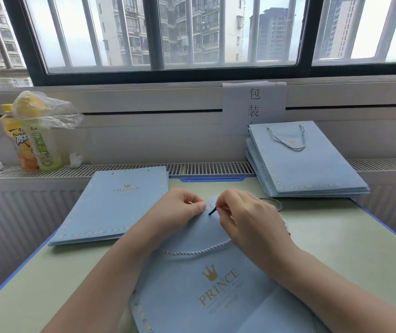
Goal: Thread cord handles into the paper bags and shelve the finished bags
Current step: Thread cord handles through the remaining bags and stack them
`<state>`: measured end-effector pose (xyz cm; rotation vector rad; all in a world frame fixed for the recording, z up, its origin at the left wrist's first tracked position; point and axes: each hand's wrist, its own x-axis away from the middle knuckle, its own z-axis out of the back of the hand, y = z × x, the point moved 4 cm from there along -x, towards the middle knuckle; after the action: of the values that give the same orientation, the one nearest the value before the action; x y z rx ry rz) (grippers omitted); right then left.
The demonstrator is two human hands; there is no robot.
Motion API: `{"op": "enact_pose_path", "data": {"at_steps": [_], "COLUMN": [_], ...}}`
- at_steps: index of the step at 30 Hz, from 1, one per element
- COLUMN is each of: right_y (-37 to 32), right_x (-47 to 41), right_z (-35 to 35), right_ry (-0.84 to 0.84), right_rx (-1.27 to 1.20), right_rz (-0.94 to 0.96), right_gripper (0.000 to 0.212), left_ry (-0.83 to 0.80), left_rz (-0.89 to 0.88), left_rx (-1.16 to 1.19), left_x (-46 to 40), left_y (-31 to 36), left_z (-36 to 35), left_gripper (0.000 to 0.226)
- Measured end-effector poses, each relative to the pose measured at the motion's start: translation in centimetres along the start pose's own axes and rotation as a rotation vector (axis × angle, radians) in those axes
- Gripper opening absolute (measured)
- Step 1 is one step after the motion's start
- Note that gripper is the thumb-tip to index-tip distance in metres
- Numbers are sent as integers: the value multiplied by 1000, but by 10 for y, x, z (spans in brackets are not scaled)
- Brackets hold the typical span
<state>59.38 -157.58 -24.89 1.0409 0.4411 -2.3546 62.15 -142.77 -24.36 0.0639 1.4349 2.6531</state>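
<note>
A light blue paper bag (216, 284) printed with a gold crown and the word PRINCE lies flat on the pale green table (350, 248), its top edge turned away from the person and lifted slightly under both hands; the left hand (180, 207) has its fingers curled, and thumb and forefinger pinch the top edge of the bag just left of the cord tip; the right hand (247, 215) is curled too, its fingertips pinching the dark tip (212, 211) of a twisted grey-white cord (192, 252), with the tip pointing down to the left against the paper near the top edge; whether the tip has entered a hole cannot be told; one length of the cord sags in a curve across the front of the bag beneath the hands, and another loops out to the right behind the right hand.

To the left on the table lies a stack of flat bags (115, 207) with bare punched holes along the far edge; on the right, resting partly on the radiator ledge (204, 168), sits a stack of bags with handles (305, 162), a cord handle showing on the top one; behind that stack a paper sign (254, 104) with Chinese characters hangs on the wall below the window (192, 32); at far left on the ledge stand two drink bottles (33, 145) under a crumpled clear plastic bag (45, 109).
</note>
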Motion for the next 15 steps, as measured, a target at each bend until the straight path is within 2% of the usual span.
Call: {"op": "enact_pose_path", "data": {"at_steps": [6, 10, 15], "right_y": [-5, -12, -9], "right_x": [-1, 0, 1], "right_z": [3, -1, -4], "right_ry": [26, 37, 30], "right_rx": [-20, 21, 22], "right_rz": [144, 213, 147], "right_gripper": [13, 11, 10], "left_ry": [-35, -51, -84], "left_rz": [127, 104, 101], "left_rx": [151, 188, 273], "left_x": [3, 4, 4], "left_y": [-6, -5, -5], "left_z": [5, 4, 5], "left_gripper": [16, 17, 17]}}
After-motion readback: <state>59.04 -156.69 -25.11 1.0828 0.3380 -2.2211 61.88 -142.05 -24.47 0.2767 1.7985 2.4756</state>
